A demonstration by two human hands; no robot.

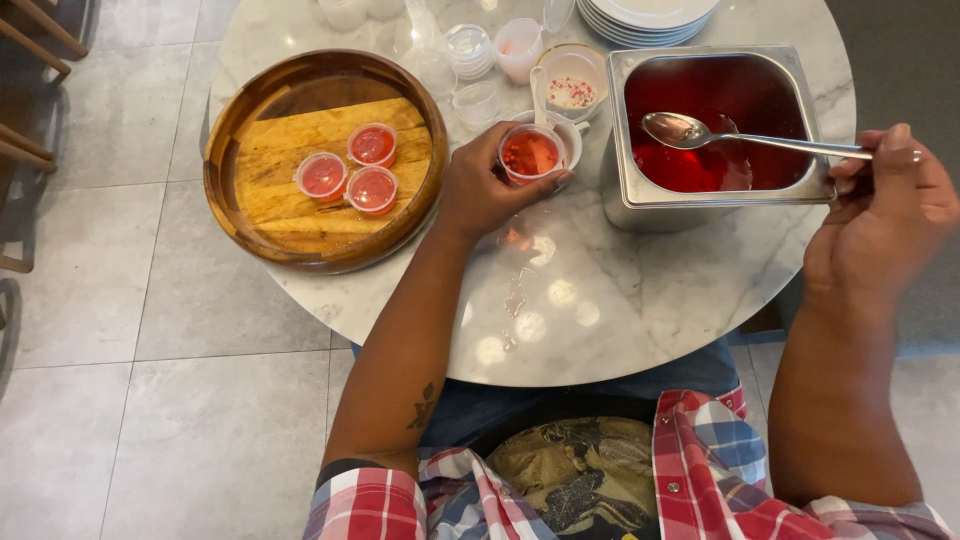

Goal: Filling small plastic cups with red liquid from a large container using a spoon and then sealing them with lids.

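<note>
Red jelly fills the cup (530, 154), clamped in the left hand (485, 190); right hand (885, 215) fingers pinch the spoon (745, 138) over the tray (720, 190).

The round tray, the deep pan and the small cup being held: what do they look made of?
Round tray: wood by its look, visible grain, glossy rim.
Deep pan: metal, probably stainless steel, with a brushed grey shine.
Small cup in the left hand: likely thin clear plastic, as the red filling shows through.
</note>
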